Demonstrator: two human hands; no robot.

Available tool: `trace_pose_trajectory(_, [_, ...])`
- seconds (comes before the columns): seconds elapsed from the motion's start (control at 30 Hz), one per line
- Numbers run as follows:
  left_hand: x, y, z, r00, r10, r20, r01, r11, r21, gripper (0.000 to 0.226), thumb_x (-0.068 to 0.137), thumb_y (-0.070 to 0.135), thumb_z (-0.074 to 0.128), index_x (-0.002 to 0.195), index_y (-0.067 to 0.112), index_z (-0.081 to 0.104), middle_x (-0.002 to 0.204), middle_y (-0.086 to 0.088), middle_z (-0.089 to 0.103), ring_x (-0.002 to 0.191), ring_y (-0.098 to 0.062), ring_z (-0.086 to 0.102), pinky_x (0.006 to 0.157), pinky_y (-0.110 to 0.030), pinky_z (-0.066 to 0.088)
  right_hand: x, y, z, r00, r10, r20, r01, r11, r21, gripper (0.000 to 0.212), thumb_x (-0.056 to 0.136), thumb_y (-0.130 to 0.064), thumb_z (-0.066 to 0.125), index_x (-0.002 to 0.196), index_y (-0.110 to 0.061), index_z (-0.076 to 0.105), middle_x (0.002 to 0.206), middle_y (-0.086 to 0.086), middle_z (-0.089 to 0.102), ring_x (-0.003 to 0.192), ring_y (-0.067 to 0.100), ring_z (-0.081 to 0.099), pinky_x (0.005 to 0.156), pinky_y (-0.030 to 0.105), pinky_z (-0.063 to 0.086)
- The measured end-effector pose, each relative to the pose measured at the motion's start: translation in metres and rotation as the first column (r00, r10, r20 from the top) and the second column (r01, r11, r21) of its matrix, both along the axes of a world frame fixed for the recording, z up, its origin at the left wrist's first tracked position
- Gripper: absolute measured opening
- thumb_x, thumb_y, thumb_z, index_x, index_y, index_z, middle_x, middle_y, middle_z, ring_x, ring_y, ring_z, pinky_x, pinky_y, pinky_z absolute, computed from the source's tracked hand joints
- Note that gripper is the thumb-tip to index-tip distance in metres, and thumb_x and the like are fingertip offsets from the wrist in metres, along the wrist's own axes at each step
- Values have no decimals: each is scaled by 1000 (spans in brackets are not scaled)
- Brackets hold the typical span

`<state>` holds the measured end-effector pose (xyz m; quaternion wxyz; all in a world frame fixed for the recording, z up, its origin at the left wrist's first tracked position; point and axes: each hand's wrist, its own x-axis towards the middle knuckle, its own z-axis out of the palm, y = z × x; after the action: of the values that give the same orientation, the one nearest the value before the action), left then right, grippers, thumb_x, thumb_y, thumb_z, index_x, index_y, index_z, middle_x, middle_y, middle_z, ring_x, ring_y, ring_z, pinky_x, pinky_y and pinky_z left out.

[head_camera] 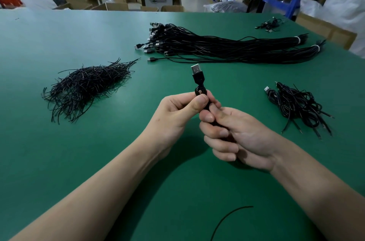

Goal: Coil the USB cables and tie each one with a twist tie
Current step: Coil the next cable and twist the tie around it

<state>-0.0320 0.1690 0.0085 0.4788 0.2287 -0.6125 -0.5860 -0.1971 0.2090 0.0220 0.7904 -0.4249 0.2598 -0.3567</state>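
Observation:
Both hands hold one black USB cable (198, 76) above the middle of the green table (98, 152). Its USB-A plug sticks up past the fingers. My left hand (175, 110) pinches the cable just under the plug, thumb on top. My right hand (233, 134) is curled round the bundled part below, which is mostly hidden in the fist. A heap of black twist ties (87, 86) lies to the left. One loose black strand (229, 219) lies near the front edge.
A long bundle of straight black USB cables (227, 47), banded at its right end, lies across the far middle. A small heap of coiled cables (298, 104) sits at the right. A few more cables (270, 24) lie far right. Boxes and shelving stand beyond the table.

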Motion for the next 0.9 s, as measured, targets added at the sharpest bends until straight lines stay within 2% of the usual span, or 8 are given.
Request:
trace_pose_trajectory(0.1, [-1,1,0,1000,18,-2,-18,1000,9,24,99,32,61,86,26,79,81,7,74,100,-10,70,95,-22,50,0,-1,-1,998,-28,-53,24,998,-61,32,105,-43,41,85,-20,52,61,-5,35,36,4,30,36,18,34])
trace_pose_trajectory(0.23, [-8,4,-2,956,207,210,-205,978,-31,29,105,33,50,113,19,73,96,5,72,104,-11,66,105,-33,47,3,-5,-5,888,-352,-297,261,916,-304,32,108,-35,37,84,-16,45,58,-8,33,40,5,25,39,18,24])
trace_pose_trajectory(0.3, [-14,9,-4,890,304,340,-285,953,-108,35,105,40,47,104,17,73,94,-3,69,93,-15,64,92,-37,50,5,-5,-6,683,-570,-456,281,782,-557,31,109,-29,37,82,-18,47,58,-14,42,45,7,34,43,22,30])
trace_pose_trajectory(0.37, [-17,13,-3,861,334,383,-311,943,-122,47,103,50,49,87,11,69,64,6,53,59,-15,47,59,-31,42,8,-2,-5,312,-759,-572,25,608,-793,32,105,-35,30,85,-24,52,62,-10,55,55,21,51,51,39,42])
trace_pose_trajectory(0.47, [-18,12,-1,833,418,363,-432,901,-46,65,97,56,54,85,-8,60,55,10,28,53,-15,26,51,-33,22,14,4,-4,23,-854,-520,-273,495,-825,38,102,-42,25,109,-22,57,63,-7,46,66,38,57,56,42,41])
trace_pose_trajectory(0.73, [-16,10,-3,868,468,167,-478,878,22,39,104,40,52,89,10,74,56,19,56,52,3,49,54,-11,38,29,-1,-5,213,-854,-475,-120,460,-880,28,106,-41,33,114,-24,55,75,1,66,70,34,59,63,49,48])
trace_pose_trajectory(0.83, [-16,11,-3,914,397,86,-403,914,58,34,106,32,51,93,12,75,64,13,64,57,0,58,59,-13,46,28,-2,-9,373,-754,-541,27,591,-806,30,107,-34,40,86,-14,48,64,0,54,58,29,50,58,53,45])
trace_pose_trajectory(0.9, [-16,10,-4,930,354,103,-360,931,54,31,105,34,51,95,16,75,68,10,65,63,-6,60,67,-21,48,26,-4,-10,538,-642,-547,138,706,-694,32,108,-30,40,81,-12,46,63,-4,44,55,21,39,51,42,37])
